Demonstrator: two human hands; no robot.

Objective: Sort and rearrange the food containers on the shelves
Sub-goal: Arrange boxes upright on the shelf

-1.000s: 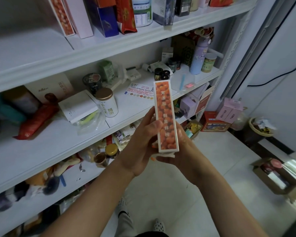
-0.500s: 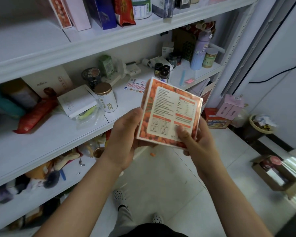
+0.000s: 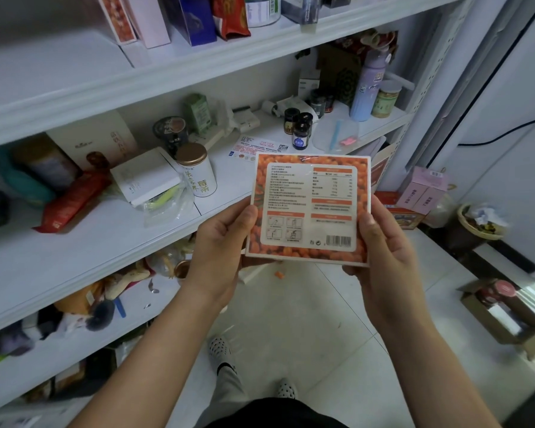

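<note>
We grip the orange box (image 3: 309, 208) between our left hand (image 3: 220, 242) and right hand (image 3: 383, 251), not yet shelved, and the shelf (image 3: 105, 239) beyond our left hand looks mostly unsorted.

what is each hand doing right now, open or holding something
The left hand grips the orange box by its left edge.
The right hand grips the same box by its right edge.
</note>
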